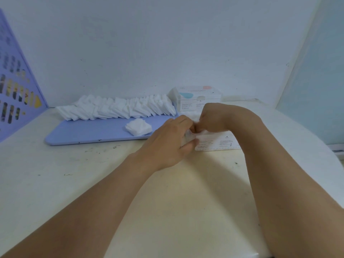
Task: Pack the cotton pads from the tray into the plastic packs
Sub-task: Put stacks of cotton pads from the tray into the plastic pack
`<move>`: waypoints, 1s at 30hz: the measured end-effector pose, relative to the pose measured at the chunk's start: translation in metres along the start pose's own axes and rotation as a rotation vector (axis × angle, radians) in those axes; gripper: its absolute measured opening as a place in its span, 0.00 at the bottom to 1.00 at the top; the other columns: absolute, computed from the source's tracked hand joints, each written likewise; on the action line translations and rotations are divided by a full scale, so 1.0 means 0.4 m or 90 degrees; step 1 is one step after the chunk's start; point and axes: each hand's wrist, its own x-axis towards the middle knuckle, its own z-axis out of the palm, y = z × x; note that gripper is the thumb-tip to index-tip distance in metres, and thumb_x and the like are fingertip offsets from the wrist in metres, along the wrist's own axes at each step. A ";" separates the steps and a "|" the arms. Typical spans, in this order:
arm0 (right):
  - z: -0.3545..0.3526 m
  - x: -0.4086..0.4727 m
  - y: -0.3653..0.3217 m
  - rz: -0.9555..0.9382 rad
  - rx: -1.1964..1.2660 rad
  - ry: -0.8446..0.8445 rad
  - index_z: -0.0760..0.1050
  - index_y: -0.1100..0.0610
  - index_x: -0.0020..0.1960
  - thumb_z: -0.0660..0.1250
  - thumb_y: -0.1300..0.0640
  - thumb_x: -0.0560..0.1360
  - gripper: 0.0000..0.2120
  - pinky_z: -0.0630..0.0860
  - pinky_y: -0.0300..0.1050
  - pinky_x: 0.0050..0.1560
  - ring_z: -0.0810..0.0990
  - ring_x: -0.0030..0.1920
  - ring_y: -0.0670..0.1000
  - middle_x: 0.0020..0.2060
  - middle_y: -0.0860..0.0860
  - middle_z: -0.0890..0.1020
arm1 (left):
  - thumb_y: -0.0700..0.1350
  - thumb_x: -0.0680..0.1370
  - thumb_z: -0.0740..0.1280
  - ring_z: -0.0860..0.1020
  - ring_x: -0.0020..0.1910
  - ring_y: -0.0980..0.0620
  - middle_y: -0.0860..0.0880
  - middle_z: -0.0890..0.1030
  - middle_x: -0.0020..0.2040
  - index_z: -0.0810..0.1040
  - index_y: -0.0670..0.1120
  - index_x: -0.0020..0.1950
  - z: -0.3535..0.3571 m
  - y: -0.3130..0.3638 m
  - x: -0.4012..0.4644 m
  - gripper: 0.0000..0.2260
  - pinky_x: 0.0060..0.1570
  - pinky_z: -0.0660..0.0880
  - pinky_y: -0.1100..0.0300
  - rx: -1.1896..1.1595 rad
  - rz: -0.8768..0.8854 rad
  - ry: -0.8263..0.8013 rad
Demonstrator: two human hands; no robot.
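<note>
Just past the middle of the counter [74, 183], toward one o'clock, my left hand [167, 144] and my right hand [210, 118] meet over a flat plastic pack [217, 143]. My left fingers curl round its open end, thumb underneath; my right fingers pinch at the same mouth, though I cannot tell what they hold. At eleven o'clock the blue tray [89, 131] carries a long row of cotton pads [119, 108] along its far edge and a small stack [138, 127] near me. A filled pack [197, 98] stands at twelve o'clock by the wall.
</note>
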 end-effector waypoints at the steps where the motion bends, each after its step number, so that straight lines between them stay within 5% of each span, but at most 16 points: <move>1: 0.001 0.002 -0.001 0.004 -0.005 0.001 0.66 0.56 0.32 0.72 0.48 0.74 0.21 0.61 0.44 0.31 0.66 0.30 0.51 0.29 0.50 0.69 | 0.53 0.79 0.68 0.74 0.47 0.52 0.58 0.75 0.51 0.75 0.51 0.55 0.000 0.000 0.000 0.08 0.46 0.75 0.50 0.000 -0.003 0.001; 9: 0.015 0.031 -0.013 0.053 -0.089 0.039 0.72 0.55 0.38 0.73 0.44 0.71 0.16 0.72 0.46 0.41 0.77 0.37 0.53 0.35 0.50 0.77 | 0.52 0.80 0.67 0.74 0.47 0.51 0.57 0.74 0.50 0.72 0.52 0.50 -0.003 0.005 0.001 0.06 0.47 0.76 0.48 0.016 0.005 -0.003; 15: 0.033 0.034 -0.032 0.140 -0.127 0.125 0.69 0.53 0.41 0.71 0.47 0.72 0.13 0.67 0.45 0.41 0.72 0.34 0.48 0.38 0.48 0.76 | 0.53 0.79 0.69 0.74 0.46 0.51 0.59 0.74 0.48 0.74 0.51 0.50 -0.011 0.000 0.004 0.07 0.44 0.75 0.48 0.016 0.002 -0.001; 17: 0.041 0.039 -0.030 0.141 -0.118 0.165 0.72 0.54 0.46 0.71 0.48 0.72 0.12 0.67 0.45 0.41 0.72 0.35 0.49 0.38 0.48 0.75 | 0.53 0.79 0.69 0.73 0.45 0.51 0.60 0.73 0.47 0.73 0.53 0.48 -0.013 -0.002 0.006 0.07 0.42 0.74 0.49 0.019 0.001 0.004; 19: 0.051 0.046 -0.027 0.134 -0.104 0.172 0.73 0.56 0.58 0.71 0.47 0.72 0.20 0.71 0.47 0.47 0.76 0.48 0.53 0.48 0.51 0.77 | 0.53 0.79 0.69 0.73 0.45 0.51 0.60 0.72 0.46 0.72 0.53 0.48 -0.011 -0.002 0.008 0.08 0.43 0.75 0.48 0.019 -0.002 0.005; 22: 0.063 0.059 -0.016 0.123 -0.114 0.155 0.61 0.60 0.74 0.70 0.41 0.72 0.39 0.65 0.56 0.66 0.65 0.69 0.61 0.67 0.59 0.67 | 0.51 0.80 0.67 0.73 0.46 0.49 0.56 0.72 0.49 0.72 0.50 0.49 0.001 -0.003 0.007 0.07 0.45 0.75 0.45 0.018 -0.001 -0.006; 28: 0.050 0.050 0.012 0.004 -0.069 0.070 0.39 0.51 0.82 0.68 0.43 0.76 0.48 0.47 0.68 0.77 0.38 0.81 0.58 0.82 0.52 0.44 | 0.51 0.83 0.63 0.70 0.50 0.51 0.57 0.67 0.52 0.68 0.49 0.55 0.014 -0.003 -0.001 0.08 0.49 0.75 0.48 -0.001 -0.003 -0.037; 30: 0.039 0.041 0.020 -0.044 -0.032 0.051 0.39 0.49 0.82 0.69 0.45 0.76 0.48 0.45 0.68 0.78 0.37 0.81 0.55 0.82 0.49 0.43 | 0.50 0.82 0.63 0.70 0.50 0.52 0.57 0.67 0.52 0.67 0.48 0.55 0.014 -0.003 -0.001 0.08 0.49 0.75 0.49 -0.004 0.000 -0.036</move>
